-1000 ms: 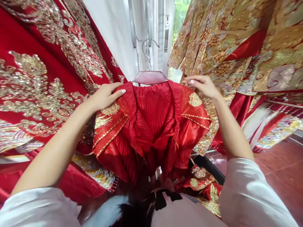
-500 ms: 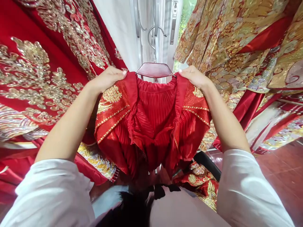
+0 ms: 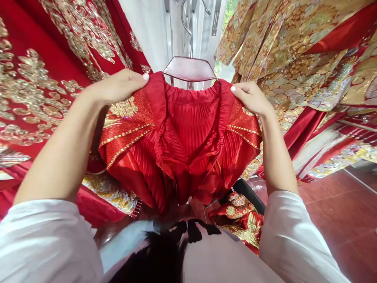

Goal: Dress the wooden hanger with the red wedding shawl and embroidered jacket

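A red pleated skirt [image 3: 188, 141] with gold embroidered side panels hangs from a dark red hanger [image 3: 190, 68] with a metal hook [image 3: 186, 23]. My left hand [image 3: 118, 86] grips the left side of the skirt's waistband, fingers closed over the cloth. On the other side of the waistband my right hand [image 3: 250, 98] pinches the edge, just right of the hanger. The skirt's hem falls toward my body.
A red garment with heavy gold embroidery [image 3: 44, 78] hangs close on the left. Gold and red robes [image 3: 294, 59] hang on the right. A white wall and window frame [image 3: 153, 31] are behind the hanger. Red floor tiles [image 3: 338, 212] show lower right.
Both hands have gone from resting near the waistband to gripping it, and the skirt and hanger now sit higher in the view. My left hand has spread the waistband wider to the left.
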{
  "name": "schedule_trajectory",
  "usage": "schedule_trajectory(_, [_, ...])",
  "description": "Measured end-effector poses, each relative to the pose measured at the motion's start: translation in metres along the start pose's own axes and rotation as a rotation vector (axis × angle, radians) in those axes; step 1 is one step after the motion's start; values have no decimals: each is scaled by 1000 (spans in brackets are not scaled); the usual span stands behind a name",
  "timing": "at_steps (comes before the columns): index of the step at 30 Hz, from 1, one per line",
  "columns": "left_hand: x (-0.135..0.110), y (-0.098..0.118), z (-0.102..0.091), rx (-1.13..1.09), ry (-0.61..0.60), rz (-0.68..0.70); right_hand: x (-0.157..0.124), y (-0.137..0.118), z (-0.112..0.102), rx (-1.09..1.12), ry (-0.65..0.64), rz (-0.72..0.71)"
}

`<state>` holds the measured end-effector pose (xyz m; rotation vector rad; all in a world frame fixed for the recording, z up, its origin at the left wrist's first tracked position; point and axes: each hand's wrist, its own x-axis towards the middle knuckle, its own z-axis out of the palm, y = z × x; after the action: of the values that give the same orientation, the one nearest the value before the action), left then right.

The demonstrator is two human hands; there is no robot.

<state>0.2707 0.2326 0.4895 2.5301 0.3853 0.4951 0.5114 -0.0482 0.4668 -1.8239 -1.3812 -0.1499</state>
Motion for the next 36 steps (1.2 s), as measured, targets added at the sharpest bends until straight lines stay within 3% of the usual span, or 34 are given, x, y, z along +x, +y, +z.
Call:
schedule_trajectory(4, [14, 9, -1, -196, -147, -178, 14, -1, 5, -144, -17, -72])
schedule_trajectory(6, [12, 15, 1, -126, -154, -136, 11, -10, 9, -210, 63, -103])
schedule_trajectory(7, [7, 18, 3, -35, -93, -87, 3, -16, 14, -240, 137, -118])
schedule_trajectory(8, [-1, 20, 6, 77, 30, -40, -8, -24, 21, -267, 235, -120])
schedule_trajectory(10, [-29, 23, 21, 329, 417, 15, -41, -39, 41, -314, 457, -59])
schedule_trajectory(11, [-46, 24, 32, 426, 633, -6, -60, -46, 54, -336, 554, 22])
schedule_trajectory(12, [-64, 23, 46, 507, 739, -48, -79, -50, 69, -368, 588, 124])
schedule_trajectory(13, [-81, 21, 62, 563, 721, -92, -97, -52, 84, -400, 561, 230])
schedule_trajectory(15, [-109, 14, 96, 562, 520, -238, -123, -50, 111, -459, 439, 403])
schedule_trajectory(17, [-125, 8, 127, 526, 346, -309, -136, -46, 132, -478, 335, 477])
schedule_trajectory(19, [-132, 9, 148, 445, 287, -228, -137, -46, 144, -426, 293, 399])
schedule_trajectory(24, [-133, 37, 165, 336, 313, 149, -122, -69, 163, -168, 288, -116])
schedule_trajectory(26, [-128, 42, 169, 381, 277, 152, -117, -69, 173, -97, 271, -188])
schedule_trajectory(28, [-121, 36, 176, 406, 250, 86, -115, -62, 183, -45, 289, -143])
schedule_trajectory(32, [-119, 9, 200, 264, 399, -14, -123, -47, 197, 44, 449, -7])
schedule_trajectory(36, [-148, -14, 249, 6, 659, -172, -146, -46, 201, 87, 571, 131])
